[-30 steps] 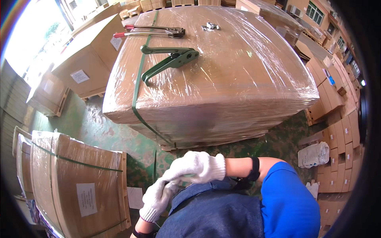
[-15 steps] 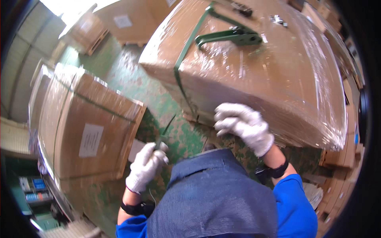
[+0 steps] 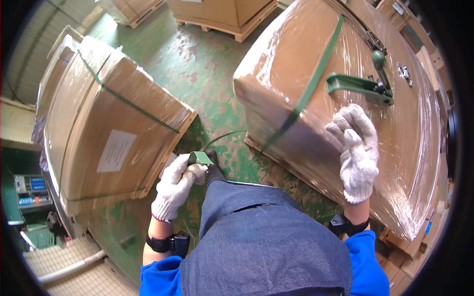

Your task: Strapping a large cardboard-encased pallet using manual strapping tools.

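My left hand (image 3: 175,185), in a white knit glove, is closed on a green packing strap (image 3: 201,158). The strap's short end folds over at my fingertips, and a length trails toward the large wrapped carton (image 3: 291,64) on the right. Over that carton's top and side runs a green strap (image 3: 316,81). My right hand (image 3: 356,153), also gloved, hovers at the carton's near side with fingers loosely bent and nothing visible in them. Just beyond it on the carton lies a green strap tensioner (image 3: 363,88) with a round-ended lever. Small metal clips (image 3: 405,74) lie farther right.
A second wrapped carton (image 3: 81,133), strapped and labelled, stands on a pallet at my left. Farther off, another carton (image 3: 212,12) rests on a wooden pallet (image 3: 242,30). Worn green floor (image 3: 207,74) runs between them. Shelving with small boxes (image 3: 34,190) is at the lower left.
My view has turned, shifting the right carton rightward. My right hand has risen toward the tensioner from beside the carton. The left hand still grips the strap, its folded end now showing clearly.
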